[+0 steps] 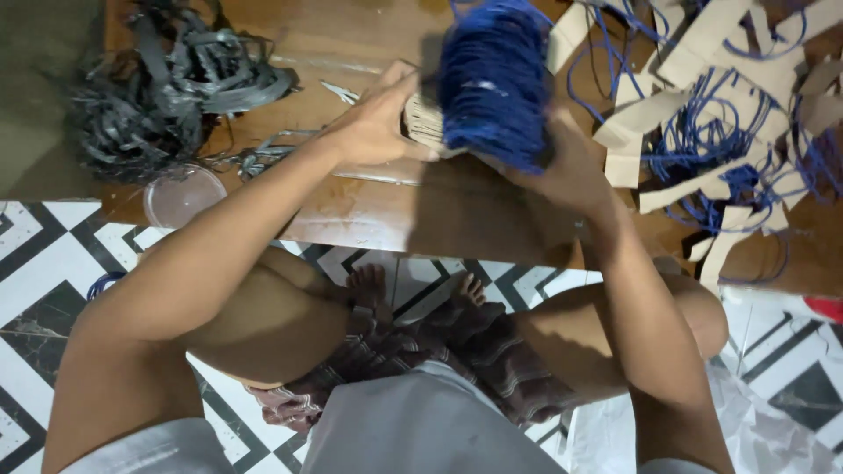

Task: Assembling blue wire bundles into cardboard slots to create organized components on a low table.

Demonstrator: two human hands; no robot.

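Blue cord bundle (493, 83) held over wooden table (457, 211), tiled floor (35, 263).

We reach both arms forward, far from our body, elbows bent and forearms converging. Our left hand (373, 127) is raised with the thumb up and the fingers curled in a grip. Our right hand (571, 167) sits just right of it, wrist bent, fingers mostly hidden.
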